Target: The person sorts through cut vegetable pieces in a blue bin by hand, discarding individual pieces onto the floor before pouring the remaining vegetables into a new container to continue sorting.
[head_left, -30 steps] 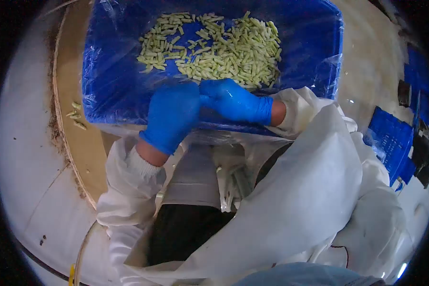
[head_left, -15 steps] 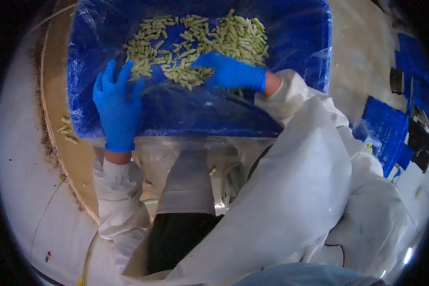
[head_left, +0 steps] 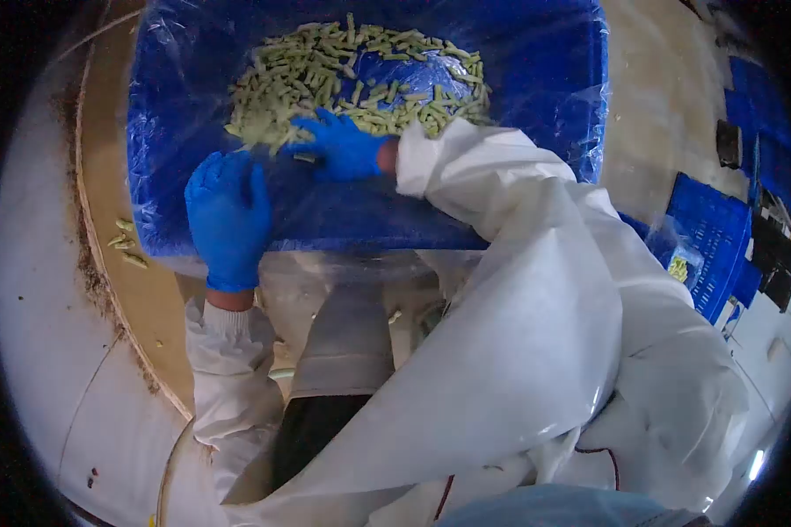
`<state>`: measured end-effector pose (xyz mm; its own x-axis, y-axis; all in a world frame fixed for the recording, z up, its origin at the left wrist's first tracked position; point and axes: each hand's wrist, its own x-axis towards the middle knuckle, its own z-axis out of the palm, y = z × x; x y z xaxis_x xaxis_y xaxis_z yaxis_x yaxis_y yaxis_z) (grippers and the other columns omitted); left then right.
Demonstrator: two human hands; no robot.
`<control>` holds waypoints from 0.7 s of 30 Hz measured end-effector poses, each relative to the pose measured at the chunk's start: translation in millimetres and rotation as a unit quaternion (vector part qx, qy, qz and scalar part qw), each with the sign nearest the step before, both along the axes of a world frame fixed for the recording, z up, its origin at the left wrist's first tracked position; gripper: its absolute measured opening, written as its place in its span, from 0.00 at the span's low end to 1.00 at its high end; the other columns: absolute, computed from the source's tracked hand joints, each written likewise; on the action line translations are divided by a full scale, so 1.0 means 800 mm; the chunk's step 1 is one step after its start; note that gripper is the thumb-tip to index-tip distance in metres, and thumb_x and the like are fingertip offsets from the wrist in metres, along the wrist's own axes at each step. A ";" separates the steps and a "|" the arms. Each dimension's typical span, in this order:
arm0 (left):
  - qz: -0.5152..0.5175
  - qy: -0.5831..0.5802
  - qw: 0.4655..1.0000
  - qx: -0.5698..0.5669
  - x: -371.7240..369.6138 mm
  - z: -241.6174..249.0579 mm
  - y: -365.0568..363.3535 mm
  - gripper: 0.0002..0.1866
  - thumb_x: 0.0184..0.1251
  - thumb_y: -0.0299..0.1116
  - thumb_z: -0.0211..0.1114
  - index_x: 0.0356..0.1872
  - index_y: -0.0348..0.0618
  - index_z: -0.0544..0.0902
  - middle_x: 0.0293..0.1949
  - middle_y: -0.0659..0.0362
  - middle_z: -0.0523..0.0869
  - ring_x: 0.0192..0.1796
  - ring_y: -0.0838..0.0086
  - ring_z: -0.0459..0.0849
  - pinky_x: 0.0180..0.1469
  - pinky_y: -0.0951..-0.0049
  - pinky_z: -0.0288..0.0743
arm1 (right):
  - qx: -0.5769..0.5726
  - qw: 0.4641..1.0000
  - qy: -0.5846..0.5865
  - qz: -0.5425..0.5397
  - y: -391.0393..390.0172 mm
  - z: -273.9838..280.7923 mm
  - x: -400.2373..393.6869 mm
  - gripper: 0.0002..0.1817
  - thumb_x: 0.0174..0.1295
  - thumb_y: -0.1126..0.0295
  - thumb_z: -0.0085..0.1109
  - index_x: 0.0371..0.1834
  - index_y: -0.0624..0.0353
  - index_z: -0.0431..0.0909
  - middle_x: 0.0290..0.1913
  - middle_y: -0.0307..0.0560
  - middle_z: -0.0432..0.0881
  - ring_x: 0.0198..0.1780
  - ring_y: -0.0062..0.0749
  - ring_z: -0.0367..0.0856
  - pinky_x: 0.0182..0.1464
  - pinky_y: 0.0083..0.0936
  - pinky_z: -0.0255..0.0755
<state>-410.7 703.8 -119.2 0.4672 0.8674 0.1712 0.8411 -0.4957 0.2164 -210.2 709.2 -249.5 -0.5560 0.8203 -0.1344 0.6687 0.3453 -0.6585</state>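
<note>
Pale green cut vegetable sticks [head_left: 294, 75] lie spread in a blue crate [head_left: 549, 97] lined with clear plastic film. My right hand [head_left: 343, 147], in a blue glove, is at the near edge of the sticks with its fingers apart, touching some of them. A blue glove also covers my left hand [head_left: 228, 215], which is over the crate's near left part, just below the sticks. Its fingers are bent and close together; whether anything is between them cannot be made out.
Several loose sticks [head_left: 128, 241] lie on the tan surface left of the crate. At the right stands a blue perforated crate [head_left: 707, 233], beside a clear bag [head_left: 682, 263] with green pieces.
My right hand has moved left across the crate. My left hand has drawn slightly nearer and its fingers have bent. The sticks have shifted leftward, and a bare patch shows at the pile's right.
</note>
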 end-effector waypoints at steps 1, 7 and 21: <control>0.004 -0.006 1.000 0.007 -0.002 0.000 0.000 0.10 0.60 0.35 0.61 0.40 0.42 0.81 0.42 0.50 0.82 0.51 0.55 0.77 0.55 0.60 0.67 | -0.026 0.999 -0.041 0.015 -0.012 0.014 -0.005 0.39 0.51 0.56 0.63 0.69 0.29 0.58 0.74 0.42 0.50 0.73 0.59 0.44 0.68 0.59 0.47; 0.023 -0.045 0.999 0.013 -0.003 0.004 -0.005 0.10 0.60 0.35 0.61 0.38 0.41 0.82 0.37 0.50 0.83 0.44 0.55 0.79 0.50 0.60 0.70 | -0.052 0.957 -0.275 -0.072 -0.068 -0.038 0.133 0.35 0.55 0.63 0.57 0.69 0.28 0.58 0.67 0.57 0.60 0.56 0.59 0.71 0.55 0.50 0.67; 0.077 -0.087 0.993 0.018 -0.005 0.001 -0.008 0.08 0.58 0.36 0.62 0.24 0.45 0.80 0.22 0.54 0.78 0.30 0.57 0.77 0.36 0.60 0.69 | 0.005 0.986 -0.160 0.042 -0.002 0.029 0.187 0.12 0.56 0.65 0.51 0.34 0.59 0.80 0.33 0.60 0.80 0.35 0.56 0.80 0.38 0.46 0.72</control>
